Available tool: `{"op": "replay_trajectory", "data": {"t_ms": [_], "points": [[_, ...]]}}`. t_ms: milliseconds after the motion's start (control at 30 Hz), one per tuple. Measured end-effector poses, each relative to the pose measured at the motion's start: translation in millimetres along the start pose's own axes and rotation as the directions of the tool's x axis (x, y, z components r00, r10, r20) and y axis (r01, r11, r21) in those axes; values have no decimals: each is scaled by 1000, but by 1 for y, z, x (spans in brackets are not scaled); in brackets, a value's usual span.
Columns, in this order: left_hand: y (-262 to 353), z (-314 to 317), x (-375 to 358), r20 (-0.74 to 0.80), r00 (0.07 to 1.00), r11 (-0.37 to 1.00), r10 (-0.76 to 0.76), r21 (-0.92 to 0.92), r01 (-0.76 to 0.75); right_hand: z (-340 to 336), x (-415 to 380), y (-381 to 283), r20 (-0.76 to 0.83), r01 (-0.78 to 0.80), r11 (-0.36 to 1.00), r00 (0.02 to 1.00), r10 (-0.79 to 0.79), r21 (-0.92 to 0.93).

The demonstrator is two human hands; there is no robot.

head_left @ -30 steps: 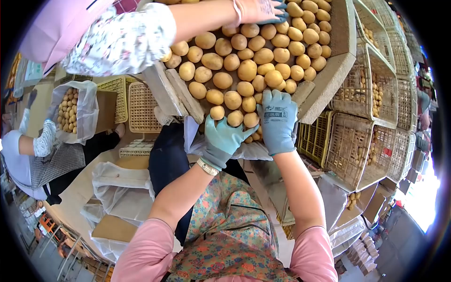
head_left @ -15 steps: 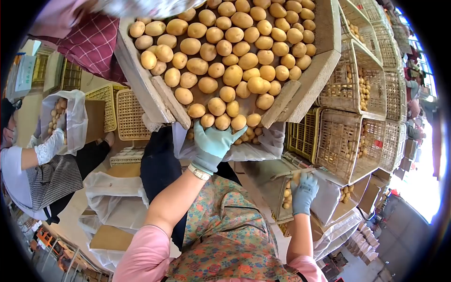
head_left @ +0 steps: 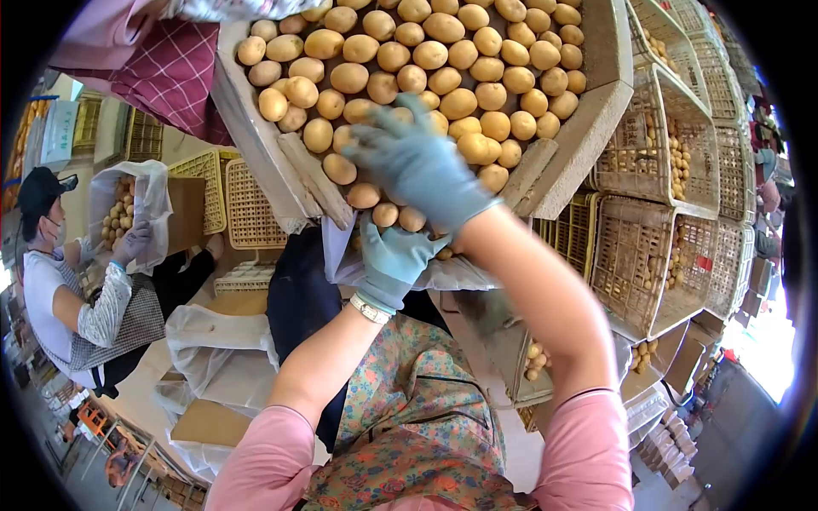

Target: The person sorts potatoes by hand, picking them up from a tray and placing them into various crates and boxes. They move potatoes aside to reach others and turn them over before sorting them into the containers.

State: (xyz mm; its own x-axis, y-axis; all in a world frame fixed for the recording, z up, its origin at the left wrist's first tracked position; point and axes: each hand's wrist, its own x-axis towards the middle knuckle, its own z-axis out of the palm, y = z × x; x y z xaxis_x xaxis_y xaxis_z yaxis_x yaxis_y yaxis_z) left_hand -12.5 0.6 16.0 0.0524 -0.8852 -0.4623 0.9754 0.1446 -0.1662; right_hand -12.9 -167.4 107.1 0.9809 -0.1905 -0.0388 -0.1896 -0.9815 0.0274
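Note:
Small yellow potatoes [head_left: 458,104] lie spread over a wooden-sided sorting tray [head_left: 569,162] that narrows towards me. My right hand [head_left: 430,170], in a blue-grey glove, reaches across the potatoes, fingers spread and blurred by motion. At the tray's narrow mouth is my left hand [head_left: 394,266], in a pale green-blue glove, its thumb apart and its fingertips against the nearest potatoes. Beneath the mouth, a box with a whitish liner [head_left: 456,277] holds some potatoes, partly hidden by my hands and right forearm.
Stacked plastic crates [head_left: 630,255] of potatoes stand at the right. A seated co-worker [head_left: 64,281] at the left handles a lined box of potatoes [head_left: 162,213]. More lined boxes [head_left: 217,341] stand at lower left. Another person's checked cloth [head_left: 175,81] borders the tray.
My right hand has left the box at the right and swung over the potatoes in the tray. My left hand stays by the mouth. The co-worker has turned and sits more upright.

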Motion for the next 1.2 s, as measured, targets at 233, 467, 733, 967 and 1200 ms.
{"op": "replay_trajectory", "data": {"t_ms": [233, 467, 733, 967, 1200], "points": [[5, 18, 3, 94, 993, 982, -76, -167, 91, -51, -111, 59, -440, -401, 916, 824, 356, -9], [-1, 21, 6, 57, 998, 997, -16, -75, 20, 3, -95, 6, -24, -466, 874, 884, 467, -141], [-2, 12, 7, 146, 988, 994, -46, -89, 60, -24, -93, -5, -101, -492, 739, 798, 594, 460], [2, -7, 4, 522, 837, 963, -162, -102, 250, 0, -131, -82, 507, 264, -964, 836, 209, -38], [-94, 23, -9, 260, 794, 722, 549, -626, -294, 4, -124, -104, 458, 281, -894, 884, 99, -350]]}}
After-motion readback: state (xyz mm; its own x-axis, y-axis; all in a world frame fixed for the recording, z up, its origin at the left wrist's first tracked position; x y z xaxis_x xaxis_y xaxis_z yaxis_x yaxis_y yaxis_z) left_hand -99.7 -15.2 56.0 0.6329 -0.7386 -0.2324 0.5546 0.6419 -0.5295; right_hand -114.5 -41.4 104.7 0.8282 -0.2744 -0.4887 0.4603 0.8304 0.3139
